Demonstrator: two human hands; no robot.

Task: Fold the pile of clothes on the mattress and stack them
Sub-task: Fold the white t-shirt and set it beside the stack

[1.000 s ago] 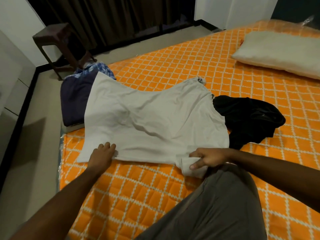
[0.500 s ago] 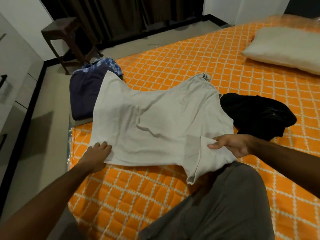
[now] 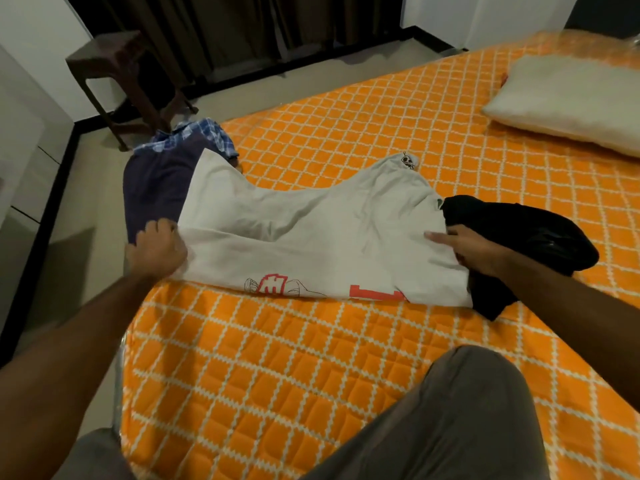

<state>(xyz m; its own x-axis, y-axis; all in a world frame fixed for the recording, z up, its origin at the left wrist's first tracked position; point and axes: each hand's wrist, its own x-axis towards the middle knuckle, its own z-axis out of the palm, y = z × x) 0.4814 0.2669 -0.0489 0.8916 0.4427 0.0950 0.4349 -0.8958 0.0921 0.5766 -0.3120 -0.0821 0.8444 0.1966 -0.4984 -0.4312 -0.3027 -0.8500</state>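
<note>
Grey-trousered knee [image 3: 450,410] nearest on the orange quilted mattress [image 3: 277,358]; both grips pinch the white printed T-shirt [image 3: 311,237], left hand [image 3: 157,249] and right hand [image 3: 474,249] at opposite edges; black garment [image 3: 526,233] beside, navy folded stack [image 3: 156,181] beyond

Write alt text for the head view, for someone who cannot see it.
Both hands fold a white printed T-shirt on an orange quilted mattress: left hand grips one end, right hand the other, beside a black garment.
</note>
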